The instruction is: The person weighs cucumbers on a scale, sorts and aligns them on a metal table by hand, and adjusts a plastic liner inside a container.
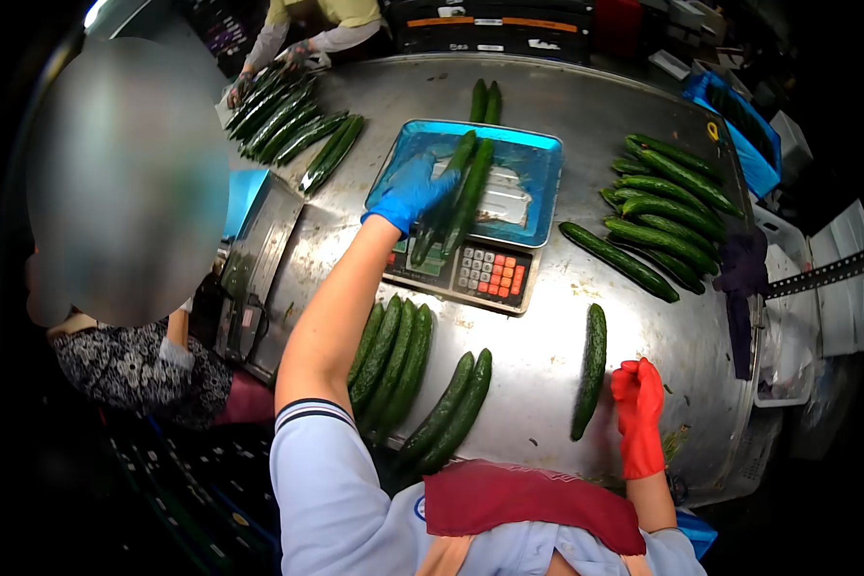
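My left hand (415, 192), in a blue glove, is over the blue-lined tray (547, 182) of a digital scale. Its fingers are stretched out, and the thumb lies across one of two long cucumbers (472, 192) that slant over the tray and display. The lower end of the left one is slightly blurred. My right hand (638, 408), in a red glove, has its fingers curled together, with nothing visible in them. It is just right of a single cucumber (591, 370) on the metal table (538, 384).
More cucumbers (667, 206) are piled at the right. A group (394, 355) and a pair (451, 408) lie near my body. Another pair (487, 101) is behind the scale. At the back left, a person (326, 34) handles cucumbers (283, 120); another person (144, 370) is at the left.
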Motion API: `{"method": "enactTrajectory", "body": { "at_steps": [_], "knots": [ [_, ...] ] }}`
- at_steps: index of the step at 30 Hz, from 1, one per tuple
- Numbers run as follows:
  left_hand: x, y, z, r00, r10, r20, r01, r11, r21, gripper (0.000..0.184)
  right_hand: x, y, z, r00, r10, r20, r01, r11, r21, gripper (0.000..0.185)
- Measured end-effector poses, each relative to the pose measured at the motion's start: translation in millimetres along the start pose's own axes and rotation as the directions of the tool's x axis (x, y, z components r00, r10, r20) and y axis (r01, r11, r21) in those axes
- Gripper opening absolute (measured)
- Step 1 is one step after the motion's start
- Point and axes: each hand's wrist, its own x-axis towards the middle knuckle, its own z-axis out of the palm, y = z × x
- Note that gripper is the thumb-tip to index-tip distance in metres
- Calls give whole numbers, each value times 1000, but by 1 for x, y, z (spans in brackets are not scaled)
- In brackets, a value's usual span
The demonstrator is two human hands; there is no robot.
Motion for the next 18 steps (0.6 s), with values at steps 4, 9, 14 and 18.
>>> {"method": "enactTrajectory", "body": {
  "at_steps": [4, 9, 14, 18],
  "knots": [
    [-11, -15, -20, 997, 20, -80, -29, 993, -115, 68, 1, -3, -4, 999, -11, -49, 8, 998, -65, 33],
    [-24, -33, -31, 995, -15, -98, -8, 974, -225, 69, -1, -2, 3, 1000, -24, -17, 22, 992, -124, 36],
    [-25, -45, -24, 997, -55, -47, 35, 937, -348, 69, -9, -3, 14, 1000, -8, 24, 12, 982, -189, 37],
    [-23, -30, -21, 997, -3, -77, -21, 950, -313, 68, -14, 3, 17, 996, -16, 87, 34, 977, -209, 37]
  ]
}}
